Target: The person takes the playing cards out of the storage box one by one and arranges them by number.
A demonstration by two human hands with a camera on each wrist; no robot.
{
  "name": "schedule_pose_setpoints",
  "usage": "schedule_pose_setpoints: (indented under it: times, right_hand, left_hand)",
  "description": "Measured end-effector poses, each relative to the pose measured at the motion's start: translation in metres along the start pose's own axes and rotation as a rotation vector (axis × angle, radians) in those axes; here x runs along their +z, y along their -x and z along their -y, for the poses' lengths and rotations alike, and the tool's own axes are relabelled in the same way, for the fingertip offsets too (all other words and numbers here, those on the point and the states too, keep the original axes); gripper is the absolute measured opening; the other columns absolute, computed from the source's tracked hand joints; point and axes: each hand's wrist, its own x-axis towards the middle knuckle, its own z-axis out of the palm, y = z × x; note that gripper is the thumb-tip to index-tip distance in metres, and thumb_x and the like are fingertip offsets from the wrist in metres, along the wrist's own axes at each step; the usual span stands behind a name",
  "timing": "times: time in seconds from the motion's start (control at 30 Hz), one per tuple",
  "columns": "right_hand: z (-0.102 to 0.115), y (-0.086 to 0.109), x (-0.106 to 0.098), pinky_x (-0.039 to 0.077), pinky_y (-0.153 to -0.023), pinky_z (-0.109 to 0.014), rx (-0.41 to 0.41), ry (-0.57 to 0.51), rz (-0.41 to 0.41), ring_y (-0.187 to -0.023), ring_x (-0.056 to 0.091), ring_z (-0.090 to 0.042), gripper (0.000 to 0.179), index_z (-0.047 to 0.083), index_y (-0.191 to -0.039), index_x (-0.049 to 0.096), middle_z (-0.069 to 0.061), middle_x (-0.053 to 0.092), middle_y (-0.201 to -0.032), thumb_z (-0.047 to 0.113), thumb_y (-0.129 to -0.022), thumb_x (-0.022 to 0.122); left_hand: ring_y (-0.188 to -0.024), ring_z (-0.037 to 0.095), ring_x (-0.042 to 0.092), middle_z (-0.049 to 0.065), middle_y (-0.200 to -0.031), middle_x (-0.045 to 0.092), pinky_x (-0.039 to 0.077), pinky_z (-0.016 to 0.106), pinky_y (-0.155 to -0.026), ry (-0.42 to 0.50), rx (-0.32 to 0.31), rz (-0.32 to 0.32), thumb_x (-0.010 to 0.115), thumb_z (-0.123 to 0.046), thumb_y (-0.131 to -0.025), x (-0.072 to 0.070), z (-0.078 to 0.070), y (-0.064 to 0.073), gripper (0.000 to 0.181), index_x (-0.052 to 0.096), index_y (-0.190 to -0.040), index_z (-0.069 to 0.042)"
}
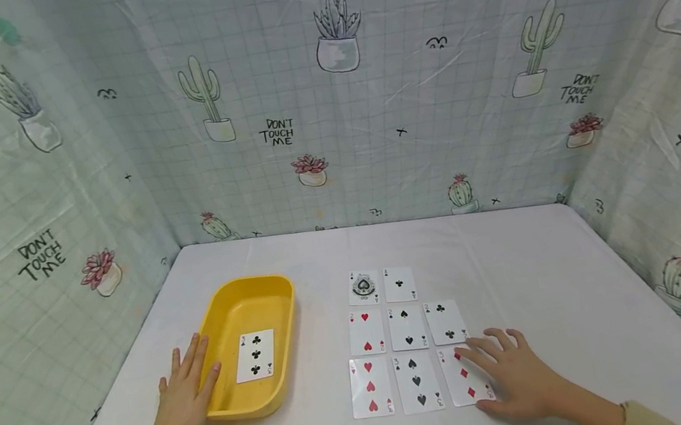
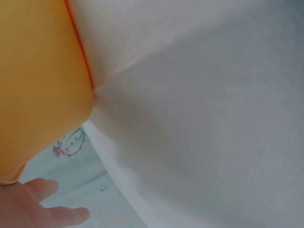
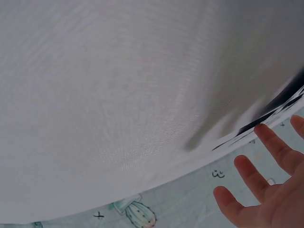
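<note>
In the head view my left hand (image 1: 184, 393) rests on the left rim of a yellow tray (image 1: 248, 404), its fingers spread. Inside the tray a three of clubs (image 1: 256, 364) lies face up. My right hand (image 1: 522, 377) is over the right side of the three of diamonds (image 1: 455, 376), fingertips at the card's upper part and thumb by its lower right corner. Left of that card lie the three of spades (image 1: 409, 393) and three of hearts (image 1: 369, 377). Whether the right fingertips press the card is hard to tell. The right wrist view shows spread fingers (image 3: 249, 178).
Behind the threes lie a two of hearts (image 1: 366, 333), two of spades (image 1: 406, 327) and two of clubs (image 1: 444, 321). Farthest back are the ace of spades (image 1: 364, 285) and ace of clubs (image 1: 400, 291). A cactus-print cloth (image 1: 398, 161) surrounds the white table (image 1: 531, 265).
</note>
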Motion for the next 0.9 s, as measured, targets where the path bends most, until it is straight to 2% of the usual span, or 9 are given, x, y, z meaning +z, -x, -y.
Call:
schedule_pose_setpoints:
  times: [0.53,0.77,0.9]
  right_hand:
    - [0.001,-0.009,-0.009,0.027,-0.084,-0.048,0.013,-0.015,-0.009,-0.107,0.042,-0.027,0.077,0.023,-0.126,0.049,0.0,0.053,-0.119,0.057,-0.06,0.067]
    - [-0.002,-0.025,-0.019,0.027,-0.087,-0.05,0.03,-0.035,0.014,-0.11,0.041,-0.027,0.076,0.024,-0.129,0.046,0.0,0.052,-0.122,0.055,-0.063,0.066]
    - [-0.003,-0.04,-0.024,0.029,-0.087,-0.05,0.013,-0.036,0.006,-0.11,0.041,-0.026,0.074,0.023,-0.129,0.046,0.0,0.051,-0.123,0.053,-0.065,0.067]
  left_hand:
    - [-0.134,0.047,0.005,0.016,-0.149,0.017,0.012,0.076,-0.089,-0.005,0.011,-0.016,0.035,-0.039,-0.095,0.001,0.001,0.0,0.059,0.015,-0.144,-0.013]
    - [-0.134,0.047,0.004,0.016,-0.149,0.015,0.01,0.076,-0.091,-0.008,-0.002,0.009,0.034,-0.04,-0.095,-0.001,0.001,-0.001,0.059,0.015,-0.144,-0.013]
    - [-0.134,0.047,0.004,0.016,-0.149,0.016,0.01,0.076,-0.09,-0.006,0.002,0.0,0.034,-0.04,-0.095,0.001,0.002,-0.001,0.059,0.015,-0.144,-0.013]
